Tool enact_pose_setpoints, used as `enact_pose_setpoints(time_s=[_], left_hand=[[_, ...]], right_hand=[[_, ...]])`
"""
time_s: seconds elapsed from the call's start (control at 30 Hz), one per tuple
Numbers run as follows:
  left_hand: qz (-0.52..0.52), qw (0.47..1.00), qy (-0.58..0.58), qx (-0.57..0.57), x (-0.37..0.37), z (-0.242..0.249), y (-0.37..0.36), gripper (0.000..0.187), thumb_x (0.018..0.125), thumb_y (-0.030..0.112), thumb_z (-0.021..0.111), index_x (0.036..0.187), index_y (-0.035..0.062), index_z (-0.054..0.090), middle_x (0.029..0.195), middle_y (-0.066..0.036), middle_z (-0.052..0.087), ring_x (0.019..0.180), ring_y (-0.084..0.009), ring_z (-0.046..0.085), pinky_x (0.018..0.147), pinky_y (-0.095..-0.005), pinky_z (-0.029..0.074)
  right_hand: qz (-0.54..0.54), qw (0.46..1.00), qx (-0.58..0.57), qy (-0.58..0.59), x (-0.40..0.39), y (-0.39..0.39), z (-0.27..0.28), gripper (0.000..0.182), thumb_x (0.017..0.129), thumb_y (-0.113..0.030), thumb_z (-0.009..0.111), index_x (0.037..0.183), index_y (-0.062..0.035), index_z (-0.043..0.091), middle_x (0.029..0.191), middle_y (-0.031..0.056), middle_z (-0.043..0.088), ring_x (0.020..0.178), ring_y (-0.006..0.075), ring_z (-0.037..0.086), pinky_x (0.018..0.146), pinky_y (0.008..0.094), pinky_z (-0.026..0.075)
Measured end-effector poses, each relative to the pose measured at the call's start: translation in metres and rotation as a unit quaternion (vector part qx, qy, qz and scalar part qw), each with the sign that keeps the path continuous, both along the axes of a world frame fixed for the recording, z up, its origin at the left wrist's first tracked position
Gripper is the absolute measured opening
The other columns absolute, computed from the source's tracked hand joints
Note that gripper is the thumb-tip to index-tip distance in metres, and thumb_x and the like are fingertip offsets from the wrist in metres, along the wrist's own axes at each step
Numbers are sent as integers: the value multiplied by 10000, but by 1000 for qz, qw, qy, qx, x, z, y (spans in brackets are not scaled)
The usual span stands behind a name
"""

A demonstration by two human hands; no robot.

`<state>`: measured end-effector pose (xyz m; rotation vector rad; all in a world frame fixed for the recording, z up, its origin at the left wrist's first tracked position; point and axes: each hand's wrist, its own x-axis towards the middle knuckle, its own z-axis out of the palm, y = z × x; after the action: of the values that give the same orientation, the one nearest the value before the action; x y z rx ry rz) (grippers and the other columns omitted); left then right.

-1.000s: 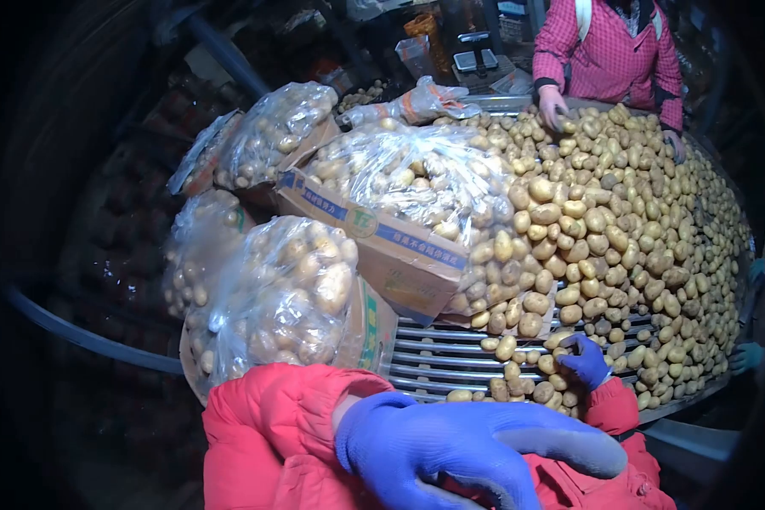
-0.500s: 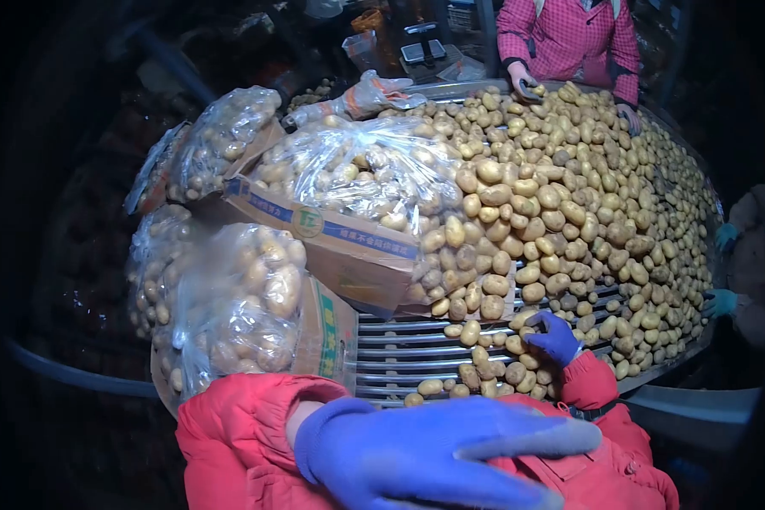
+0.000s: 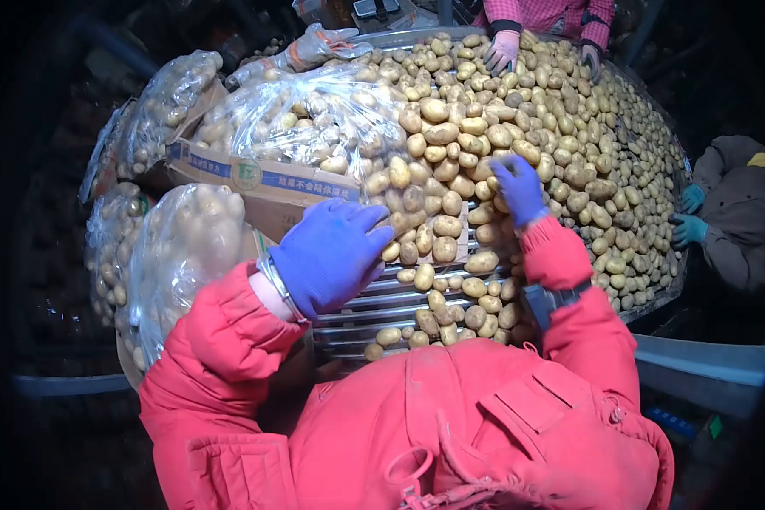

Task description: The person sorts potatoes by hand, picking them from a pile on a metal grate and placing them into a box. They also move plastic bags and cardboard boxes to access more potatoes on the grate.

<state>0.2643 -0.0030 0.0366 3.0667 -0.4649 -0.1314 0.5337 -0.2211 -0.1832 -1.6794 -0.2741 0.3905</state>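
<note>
My left hand (image 3: 330,255), in a blue glove, is in front of the cardboard box with a blue printed strip (image 3: 259,176). Its fingers are partly stretched out and slightly apart near the potatoes spilling beside the box, with nothing visible in them. Further right and higher, my right hand (image 3: 519,189), also gloved in blue, reaches over the heap of potatoes (image 3: 586,161). Its fingers are spread close to several potatoes, and I see none gripped. Loose potatoes (image 3: 476,316) lie on the metal bars (image 3: 374,308) below my hands. A clear plastic bag of potatoes (image 3: 306,119) fills the box.
More bagged potatoes (image 3: 187,238) stand at the left. At the far edge, a person in a checked pink sleeve has a gloved hand (image 3: 502,52) on the heap. Another person's teal-gloved hands (image 3: 690,214) rest at the right rim. A crumpled plastic bag (image 3: 302,49) lies behind the box.
My left hand has risen from low in front of my body toward the box. My right hand has moved up and left across the potatoes. The view has shifted downward and right.
</note>
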Motion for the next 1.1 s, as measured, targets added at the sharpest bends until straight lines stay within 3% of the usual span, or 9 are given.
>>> enact_pose_setpoints(time_s=[0.1, 0.13, 0.37, 0.57, 0.63, 0.73, 0.83, 0.9, 1.1], left_hand=[[-14, 999, 28, -18, 0, -6, 3, 423, 850, 250, 767, 1217, 85, 633, 1328, -155, 634, 1125, -385, 652, 930, -496, 524], [-14, 999, 33, -14, 1, -8, 4, 423, 849, 251, 767, 1215, 85, 634, 1320, -154, 636, 1119, -385, 655, 918, -500, 527], [-10, 999, 29, -17, 1, -17, 10, 424, 843, 252, 773, 1205, 80, 636, 1291, -150, 644, 1129, -385, 657, 910, -504, 528], [0, 998, 53, -17, 1, -20, 5, 438, 854, 260, 771, 1227, 74, 636, 1298, -159, 642, 1152, -386, 645, 951, -499, 515], [12, 998, 65, -12, 2, -17, 5, 438, 865, 268, 768, 1235, 72, 638, 1300, -165, 642, 1151, -389, 641, 960, -499, 513], [10, 998, 67, -12, 1, -14, 3, 438, 886, 290, 763, 1242, 66, 644, 1290, -178, 644, 1120, -398, 640, 961, -496, 513], [-7, 998, 59, -15, 1, -15, 2, 436, 886, 292, 765, 1238, 63, 648, 1291, -181, 646, 1120, -396, 640, 960, -499, 513], [-10, 998, 54, -23, 0, -16, 4, 442, 884, 294, 768, 1242, 63, 652, 1303, -179, 645, 1132, -396, 639, 968, -498, 513], [-14, 999, 37, -13, -2, -22, 8, 480, 872, 299, 778, 1273, 65, 658, 1337, -175, 643, 1163, -392, 638, 989, -497, 513]], right_hand=[[38, 899, -164, -404, 36, 43, -4, 429, 945, -274, 725, 1301, -45, 656, 1219, 179, 679, 1105, 345, 674, 946, 403, 550], [96, 926, -197, -306, 40, 51, 1, 469, 945, -313, 725, 1334, -64, 639, 1304, 167, 637, 1185, 346, 635, 1031, 402, 515], [108, 920, -184, -328, 30, 40, -15, 534, 899, -308, 775, 1365, -100, 615, 1261, 176, 614, 1133, 362, 645, 993, 429, 532], [193, 971, -101, -94, -47, -10, -55, 403, 918, -312, 763, 1226, -59, 705, 1199, 162, 705, 1094, 288, 689, 955, 400, 554], [200, 963, 37, -175, -63, -33, -81, 465, 925, -228, 771, 1342, -70, 641, 1209, 100, 700, 1085, 211, 658, 940, 362, 558], [122, 899, 317, 276, -66, -65, -130, 471, 958, -29, 706, 1407, -109, 592, 1245, 58, 679, 1108, 199, 652, 842, 290, 584], [67, 932, 326, 146, -71, -72, -114, 355, 1056, -270, 644, 1384, -141, 605, 1198, 97, 697, 989, 238, 703, 701, 276, 597], [75, 807, 372, 452, -52, -86, -99, 382, 1083, -372, 598, 1390, -144, 603, 1180, 113, 701, 951, 241, 710, 662, 275, 595], [125, 712, 463, 513, -61, -88, -101, 341, 1051, -365, 645, 1270, -106, 612, 1247, 157, 668, 1076, 263, 680, 629, 252, 560]])
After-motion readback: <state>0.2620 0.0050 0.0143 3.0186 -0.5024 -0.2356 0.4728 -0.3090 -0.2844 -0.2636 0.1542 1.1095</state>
